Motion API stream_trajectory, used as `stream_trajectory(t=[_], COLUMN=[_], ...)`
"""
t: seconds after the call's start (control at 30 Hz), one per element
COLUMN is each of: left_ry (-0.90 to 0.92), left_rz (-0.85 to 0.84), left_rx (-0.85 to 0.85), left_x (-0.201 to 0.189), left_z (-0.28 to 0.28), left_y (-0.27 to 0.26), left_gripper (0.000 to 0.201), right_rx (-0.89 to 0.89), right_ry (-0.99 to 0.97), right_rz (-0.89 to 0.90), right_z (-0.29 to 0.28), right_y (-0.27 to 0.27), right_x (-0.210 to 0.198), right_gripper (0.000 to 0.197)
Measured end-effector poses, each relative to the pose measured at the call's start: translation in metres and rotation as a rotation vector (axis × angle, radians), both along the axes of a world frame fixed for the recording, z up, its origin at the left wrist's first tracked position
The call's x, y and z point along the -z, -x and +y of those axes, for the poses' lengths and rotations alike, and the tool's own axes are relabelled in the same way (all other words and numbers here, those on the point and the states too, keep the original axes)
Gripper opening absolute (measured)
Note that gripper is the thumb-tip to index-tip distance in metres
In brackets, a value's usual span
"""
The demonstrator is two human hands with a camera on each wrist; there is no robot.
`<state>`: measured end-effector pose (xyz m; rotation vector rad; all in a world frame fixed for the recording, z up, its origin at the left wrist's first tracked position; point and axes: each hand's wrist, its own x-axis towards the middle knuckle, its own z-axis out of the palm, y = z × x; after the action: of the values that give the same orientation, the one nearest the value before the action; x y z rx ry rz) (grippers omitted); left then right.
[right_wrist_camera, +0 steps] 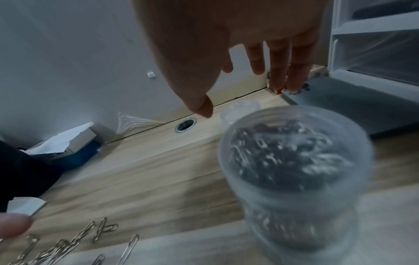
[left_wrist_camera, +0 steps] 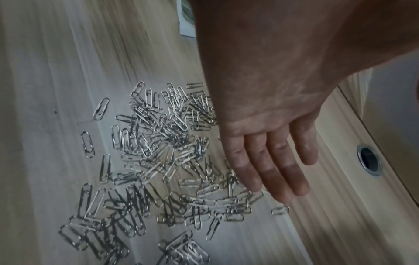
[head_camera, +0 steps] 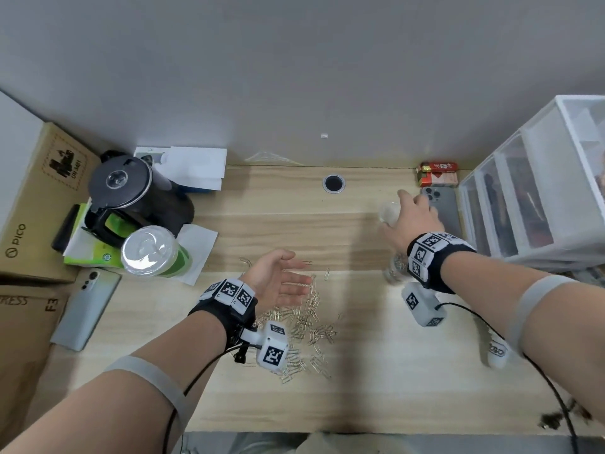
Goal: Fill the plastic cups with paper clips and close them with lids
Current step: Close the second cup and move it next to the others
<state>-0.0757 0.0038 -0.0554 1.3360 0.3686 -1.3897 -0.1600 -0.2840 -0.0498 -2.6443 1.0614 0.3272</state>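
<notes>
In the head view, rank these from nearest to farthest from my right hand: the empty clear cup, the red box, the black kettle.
From the right hand:
1. Empty clear cup, right beside the fingers, on their left.
2. Red box, beyond the hand, against the wall.
3. Black kettle, far across the desk on the left.

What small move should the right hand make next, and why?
Probably close the right hand on the empty clear cup under its spread fingers. The near cup already holds clips, the loose paper clips lie by the open left hand.
</notes>
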Motion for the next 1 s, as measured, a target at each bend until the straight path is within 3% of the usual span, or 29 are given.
stream_trajectory(t=[0.17, 0.3, 0.4, 0.5, 0.57, 0.63, 0.7, 1.0], left_ry=[-0.028, -0.044, -0.047, -0.072, -0.054, -0.005, 0.014, -0.038], left_rz=[0.018, 0.05, 0.074, 0.088, 0.106, 0.101, 0.077, 0.065], left_rx=[-0.068, -0.098, -0.124, -0.141, -0.152, -0.131, -0.121, -0.088], left_x=[0.004, 0.006, 0.006, 0.007, 0.004, 0.001, 0.003, 0.003], left_z=[0.022, 0.03, 0.024, 0.011, 0.0, -0.008, -0.011, -0.012], left_y=[-0.012, -0.015, -0.016, -0.014, -0.009, -0.004, -0.003, 0.005], left_gripper=[0.053, 0.055, 0.055, 0.058, 0.061, 0.06, 0.058, 0.054], right_rx=[-0.036, -0.054, -0.089, -0.174, -0.179, -0.241, -0.295, -0.484], right_ry=[-0.065, -0.095, -0.154, -0.406, -0.692, -0.807, -0.77, -0.627], right_rz=[0.181, 0.307, 0.265, 0.096, 0.051, 0.04, 0.02, -0.068], right_z=[-0.01, -0.004, 0.017, 0.061, 0.095, 0.124, 0.139, 0.135], right_y=[-0.027, -0.041, -0.047, -0.055, -0.056, -0.053, -0.048, -0.026], right_x=[0.015, 0.024, 0.018, 0.006, -0.002, -0.004, 0.0, -0.004], right_gripper=[0.073, 0.054, 0.049, 0.057, 0.067, 0.065, 0.057, 0.058])
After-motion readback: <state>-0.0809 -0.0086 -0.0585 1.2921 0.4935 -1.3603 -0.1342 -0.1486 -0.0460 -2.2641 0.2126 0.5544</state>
